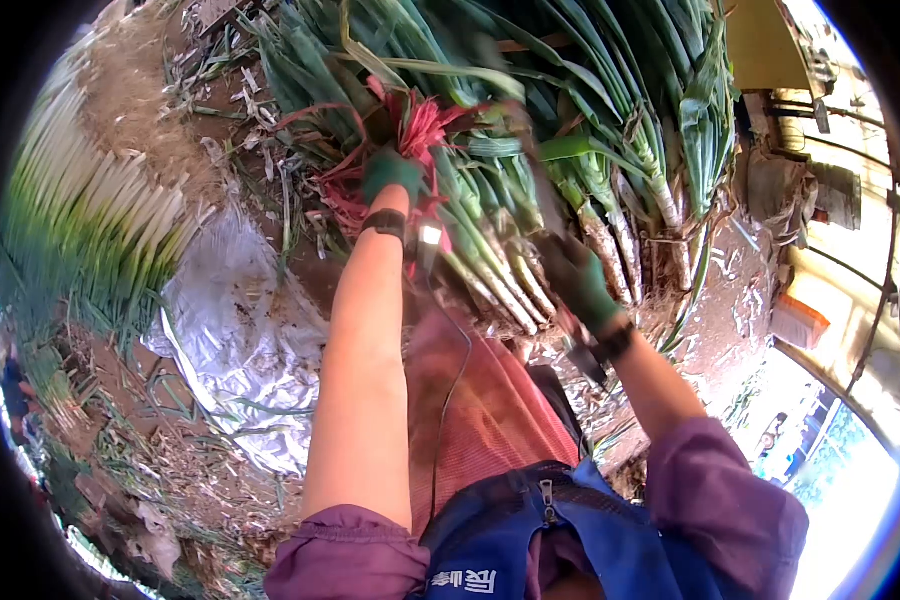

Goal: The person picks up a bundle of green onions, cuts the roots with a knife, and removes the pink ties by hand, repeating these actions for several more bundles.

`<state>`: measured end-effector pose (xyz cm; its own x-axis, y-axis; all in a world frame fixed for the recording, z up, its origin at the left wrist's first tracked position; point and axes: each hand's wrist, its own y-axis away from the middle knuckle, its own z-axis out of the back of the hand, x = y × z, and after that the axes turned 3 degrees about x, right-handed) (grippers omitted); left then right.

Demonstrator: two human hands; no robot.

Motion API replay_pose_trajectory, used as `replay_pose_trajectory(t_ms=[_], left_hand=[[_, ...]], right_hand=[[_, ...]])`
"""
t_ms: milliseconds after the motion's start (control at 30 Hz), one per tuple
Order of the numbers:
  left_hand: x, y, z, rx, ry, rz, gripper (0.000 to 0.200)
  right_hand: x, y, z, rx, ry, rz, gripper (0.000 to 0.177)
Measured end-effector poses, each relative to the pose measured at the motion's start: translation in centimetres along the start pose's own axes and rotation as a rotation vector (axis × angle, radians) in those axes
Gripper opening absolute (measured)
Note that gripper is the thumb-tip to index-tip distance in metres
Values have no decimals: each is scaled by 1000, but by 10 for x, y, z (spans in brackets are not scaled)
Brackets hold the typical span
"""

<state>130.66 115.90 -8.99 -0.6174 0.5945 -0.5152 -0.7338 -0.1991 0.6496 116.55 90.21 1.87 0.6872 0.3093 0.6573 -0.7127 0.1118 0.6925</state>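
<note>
My left hand (392, 178), in a green glove, is closed round a bunch of red plastic strips (430, 125) above the leeks. Leek stalks (490, 260) with white root ends lie just right of it. My right hand (575, 278), in a dark green glove, is beside these stalks, its fingers curled round a long dark tool (538, 175). Motion blurs the tool, and its exact shape cannot be made out. More leeks (610, 230) with long green leaves lie beyond both hands.
At the left, many leeks (90, 200) lie in a row beside a silvery plastic sheet (240, 330). Leaf scraps litter the ground. Red mesh cloth (480, 420) lies below the hands, with a thin cable across it. An orange-and-white box (798, 322) is at the right.
</note>
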Motion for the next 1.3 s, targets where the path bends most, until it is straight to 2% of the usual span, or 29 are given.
replay_pose_trajectory(t_ms=[33,67,100,133,167,200,233,267,333,367,400,467,500,533,600,633,667,700,733,800,833,900,1000,1067,1133,1200,1267,1300], left_hand=[[12,-9,-2,64,50,18,42],[15,-12,-4,131,90,28,42],[4,10,9,104,219,40,41],[8,16,16,134,253,36,37],[15,25,24,151,371,65,34],[27,31,31,169,487,94,31],[65,20,26,173,647,58,27],[102,10,29,175,806,19,24],[134,41,65,55,665,63,23],[182,34,77,19,451,-214,25],[229,30,91,-9,224,-481,26],[215,72,117,-7,218,-556,30],[207,94,131,-5,215,-593,34],[160,143,151,-34,21,-688,36],[123,197,179,-315,-469,-763,40],[117,215,196,-469,-676,-912,42],[142,214,226,-537,-843,-959,47],[122,262,231,-418,-451,-795,43],[132,286,259,-563,-855,-895,37],[133,354,286,-677,-746,-625,35],[136,389,297,-735,-690,-526,35],[143,454,304,-809,-622,-395,34],[165,537,281,-836,-580,-245,33],[184,571,248,-759,-576,-169,33],[202,589,206,-615,-576,-81,33],[220,600,158,-429,-593,24,32],[236,605,118,-230,-621,110,32],[237,603,102,-135,-637,133,32]], right_hand=[[-39,15,31,4,52,158,17],[-48,43,60,35,140,-8,14],[-66,65,80,-9,366,19,13],[-78,87,99,51,469,58,13],[-110,102,119,47,617,206,13],[-107,123,125,25,583,167,15],[-131,136,135,-3,489,84,18],[-135,149,140,-20,590,-10,20],[-145,174,143,-58,514,-140,21],[-163,183,145,-70,440,-128,20],[-162,194,145,-55,301,-280,18],[-187,209,151,-15,379,-129,16],[-181,217,147,-65,524,71,15],[-174,220,145,-59,599,167,18],[-167,219,147,40,815,160,20],[-174,215,152,93,783,227,23],[-179,210,154,97,788,169,22],[-182,209,160,96,771,188,23],[-187,211,167,95,752,209,25],[-215,214,185,74,613,228,28],[-226,220,195,94,551,150,26],[-257,230,221,98,441,56,27],[-321,257,262,54,361,-8,28],[-332,302,295,16,450,-46,29],[-337,353,325,7,447,-220,29],[-442,375,346,251,1103,123,31],[-499,422,357,202,1102,88,25],[-514,444,361,246,1084,-43,27]])
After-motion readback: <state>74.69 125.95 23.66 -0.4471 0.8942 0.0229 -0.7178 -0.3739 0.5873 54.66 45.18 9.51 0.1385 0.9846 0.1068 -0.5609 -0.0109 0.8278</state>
